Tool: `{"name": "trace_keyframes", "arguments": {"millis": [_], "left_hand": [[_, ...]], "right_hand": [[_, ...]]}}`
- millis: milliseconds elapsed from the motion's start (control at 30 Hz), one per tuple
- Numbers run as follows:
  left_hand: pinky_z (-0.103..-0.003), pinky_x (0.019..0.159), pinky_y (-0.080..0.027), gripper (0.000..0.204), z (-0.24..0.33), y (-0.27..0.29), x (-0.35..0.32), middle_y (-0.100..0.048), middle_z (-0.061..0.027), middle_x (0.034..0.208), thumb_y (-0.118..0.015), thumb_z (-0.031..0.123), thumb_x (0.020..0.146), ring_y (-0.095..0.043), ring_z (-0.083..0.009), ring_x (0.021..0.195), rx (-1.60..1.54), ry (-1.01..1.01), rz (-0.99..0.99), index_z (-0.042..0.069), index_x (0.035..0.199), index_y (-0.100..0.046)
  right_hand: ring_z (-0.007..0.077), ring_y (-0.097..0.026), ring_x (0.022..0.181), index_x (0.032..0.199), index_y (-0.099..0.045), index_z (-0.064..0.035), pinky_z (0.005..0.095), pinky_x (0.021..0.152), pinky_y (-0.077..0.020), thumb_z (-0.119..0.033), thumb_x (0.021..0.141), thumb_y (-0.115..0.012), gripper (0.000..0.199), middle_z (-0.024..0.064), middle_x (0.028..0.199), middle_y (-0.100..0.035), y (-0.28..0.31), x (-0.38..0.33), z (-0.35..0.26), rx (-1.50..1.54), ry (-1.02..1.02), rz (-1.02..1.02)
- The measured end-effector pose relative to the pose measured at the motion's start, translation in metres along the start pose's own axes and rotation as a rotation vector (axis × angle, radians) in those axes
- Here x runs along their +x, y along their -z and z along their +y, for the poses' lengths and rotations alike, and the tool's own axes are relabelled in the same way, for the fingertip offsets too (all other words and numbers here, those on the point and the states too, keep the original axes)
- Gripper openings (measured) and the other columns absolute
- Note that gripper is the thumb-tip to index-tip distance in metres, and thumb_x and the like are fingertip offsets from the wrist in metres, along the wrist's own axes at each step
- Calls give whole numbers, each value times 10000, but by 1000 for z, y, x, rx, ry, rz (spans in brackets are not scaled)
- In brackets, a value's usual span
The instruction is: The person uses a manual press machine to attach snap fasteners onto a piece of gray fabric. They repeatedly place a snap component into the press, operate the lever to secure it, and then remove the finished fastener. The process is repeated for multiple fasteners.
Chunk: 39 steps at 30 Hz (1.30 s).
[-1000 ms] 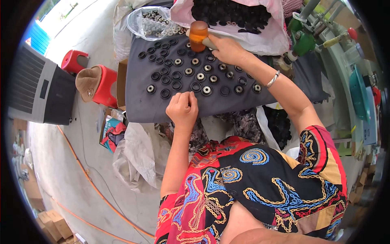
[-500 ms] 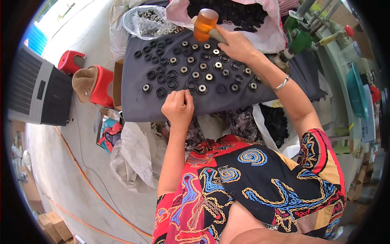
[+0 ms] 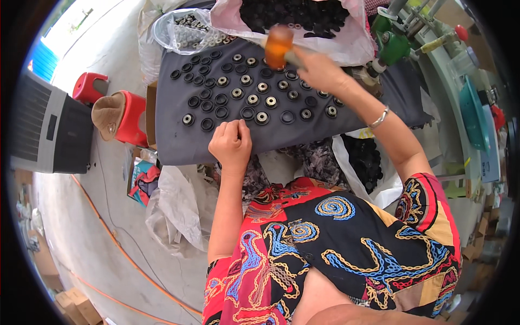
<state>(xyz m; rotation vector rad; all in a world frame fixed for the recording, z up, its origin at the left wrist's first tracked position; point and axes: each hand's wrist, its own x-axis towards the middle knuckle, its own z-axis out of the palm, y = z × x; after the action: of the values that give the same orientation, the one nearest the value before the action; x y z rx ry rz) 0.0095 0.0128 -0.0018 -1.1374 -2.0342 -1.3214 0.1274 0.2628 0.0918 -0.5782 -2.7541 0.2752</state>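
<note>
My right hand [image 3: 319, 70] grips the handle of a mallet with an amber, see-through head [image 3: 279, 47]. Motion smears the mallet slightly, and its head covers part of the far rows of pieces. Across the grey cloth-covered table [image 3: 179, 143] lie several black rings [image 3: 221, 99], some bare. Others hold a silver metal bearing [image 3: 262, 117] in the centre. At the table's near edge, my left hand [image 3: 231, 143] is curled into a fist beside the nearest rings; whatever its fingers may hold is hidden.
Behind the rings are a clear bag of bearings [image 3: 192, 35] and a pink-white sack of black rings [image 3: 295, 16]. Green machinery [image 3: 392, 49] stands at the right. On the left are red stools [image 3: 130, 119], a grey air cooler [image 3: 54, 119] and an orange hose [image 3: 116, 241] along the floor.
The mallet head has dropped toward the far rows of rings, and my right hand has come down with it. My left fist keeps its place at the near edge. The view has shifted slightly.
</note>
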Motion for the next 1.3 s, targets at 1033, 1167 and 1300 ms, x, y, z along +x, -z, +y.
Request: {"name": "trace_keyframes", "arguments": {"millis": [1033, 1167, 1300], "left_hand": [[-336, 486, -407, 110, -1, 0, 2, -548, -58, 605, -682, 34, 825, -522, -210, 494, -7, 19, -35, 50, 728, -634], [-332, 490, -412, 113, -4, 1, -2, -555, -56, 612, -685, 44, 828, -530, -213, 499, -1, -25, 13, 51, 728, -633], [-328, 499, -423, 108, -4, -2, 2, -570, -55, 623, -692, 59, 827, -545, -218, 511, 29, -4, -23, 52, 733, -639]], "right_hand": [[463, -641, 876, 1260, -461, -18, 545, 774, -506, -130, 832, -585, 460, 266, 920, -667, 17, -61, 47, -94, -228, 52], [452, -632, 946, 1386, -424, -22, 503, 811, -494, -128, 831, -615, 597, 287, 994, -655, 15, -60, 59, -42, -238, 56], [455, -627, 958, 1376, -428, -13, 497, 813, -494, -124, 830, -627, 592, 293, 997, -650, 28, -64, 56, 35, -285, 87]]}}
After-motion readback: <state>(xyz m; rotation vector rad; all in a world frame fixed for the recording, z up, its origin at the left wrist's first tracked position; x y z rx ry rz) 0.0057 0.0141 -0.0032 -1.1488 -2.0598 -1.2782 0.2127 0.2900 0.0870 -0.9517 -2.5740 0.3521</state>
